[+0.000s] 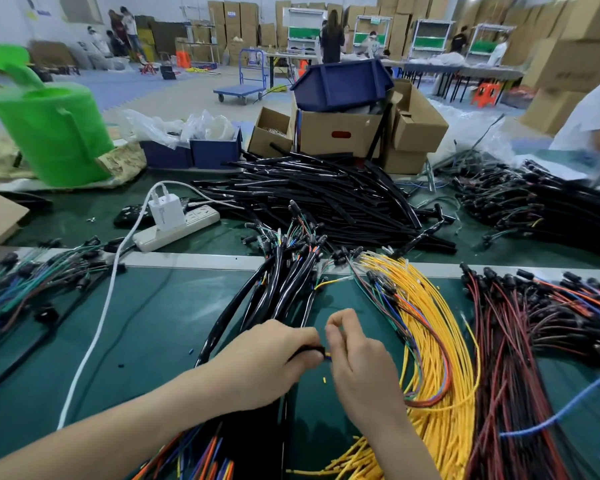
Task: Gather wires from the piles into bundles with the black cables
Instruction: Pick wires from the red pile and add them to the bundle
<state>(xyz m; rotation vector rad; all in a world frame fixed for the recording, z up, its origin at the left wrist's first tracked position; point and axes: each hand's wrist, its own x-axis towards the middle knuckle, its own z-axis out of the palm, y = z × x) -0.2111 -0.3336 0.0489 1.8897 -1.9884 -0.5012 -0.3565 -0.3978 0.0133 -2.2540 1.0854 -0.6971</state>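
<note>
My left hand (269, 358) grips the end of a black cable (309, 349) low in the middle of the green table. My right hand (355, 355) is just to its right, its fingers curled and pinching thin coloured wire ends at the cable's tip. A bundle of finished black cables (281, 285) with coloured wires runs away from my hands. To the right lies a pile of yellow wires (430, 341), and further right a pile of red and black wires (520, 341). A big heap of bare black cables (326, 195) sits behind.
A white power strip (177, 226) with a charger and a white lead (94, 337) lies at the left. Mixed blue and green wires (25, 285) cover the far left. Cardboard boxes (340, 133), a blue bin (340, 84) and a green roll (52, 129) stand behind. A person's sleeve (593, 116) shows at right.
</note>
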